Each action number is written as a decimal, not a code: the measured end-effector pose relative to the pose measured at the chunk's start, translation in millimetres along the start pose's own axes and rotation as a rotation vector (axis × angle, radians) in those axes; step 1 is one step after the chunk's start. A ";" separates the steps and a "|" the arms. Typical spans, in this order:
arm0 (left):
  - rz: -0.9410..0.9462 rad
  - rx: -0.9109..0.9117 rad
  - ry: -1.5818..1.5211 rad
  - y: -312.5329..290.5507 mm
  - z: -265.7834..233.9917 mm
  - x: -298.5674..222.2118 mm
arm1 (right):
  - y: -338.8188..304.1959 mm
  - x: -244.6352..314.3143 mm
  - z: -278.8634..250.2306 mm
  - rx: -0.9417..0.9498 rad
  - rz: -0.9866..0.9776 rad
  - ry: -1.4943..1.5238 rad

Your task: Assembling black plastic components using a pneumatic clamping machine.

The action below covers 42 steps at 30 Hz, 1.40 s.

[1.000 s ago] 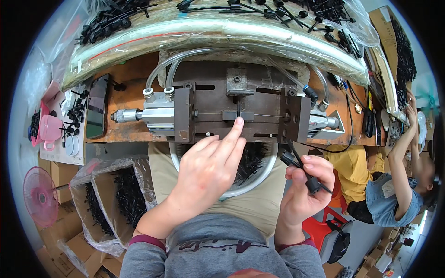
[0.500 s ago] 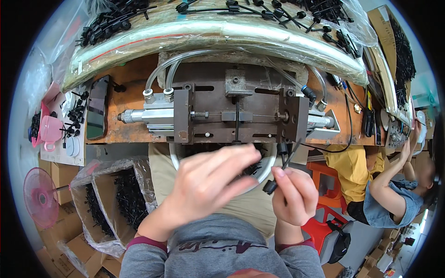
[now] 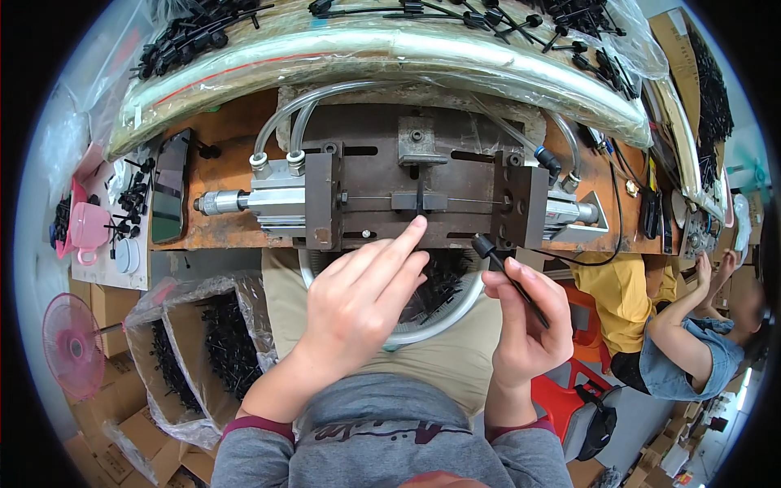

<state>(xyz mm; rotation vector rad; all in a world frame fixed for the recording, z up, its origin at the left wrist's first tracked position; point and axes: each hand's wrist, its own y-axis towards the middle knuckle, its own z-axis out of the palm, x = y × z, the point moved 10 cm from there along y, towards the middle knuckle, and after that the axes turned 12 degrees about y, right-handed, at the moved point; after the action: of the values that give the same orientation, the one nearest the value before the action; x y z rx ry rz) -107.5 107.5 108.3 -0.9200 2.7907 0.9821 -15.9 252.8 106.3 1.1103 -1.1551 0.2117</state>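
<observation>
Centred on the brown metal fixture (image 3: 370, 224), 1 slim black stem (image 3: 420, 192) points lengthwise at its near edge. The left hand (image 3: 354, 302), nearer, extends its index finger to the stem's end; the right hand (image 3: 530, 329) pinches 1 knobbed black rod (image 3: 511, 280) aslant.

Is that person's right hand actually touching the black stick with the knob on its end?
Touching: the head view shows the right hand gripping the black stick between thumb and fingers, its knob jutting out beyond the fingertips.
</observation>
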 end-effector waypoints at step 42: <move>-0.005 0.040 0.020 6.2 2.8 2.7 | 181.2 4.0 41.8 0.196 -0.355 -0.415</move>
<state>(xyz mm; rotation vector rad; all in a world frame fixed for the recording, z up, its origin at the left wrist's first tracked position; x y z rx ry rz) -113.5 111.6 109.0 -0.9363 2.8122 0.9187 -156.8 307.0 215.0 1.5606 -1.2931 -0.1960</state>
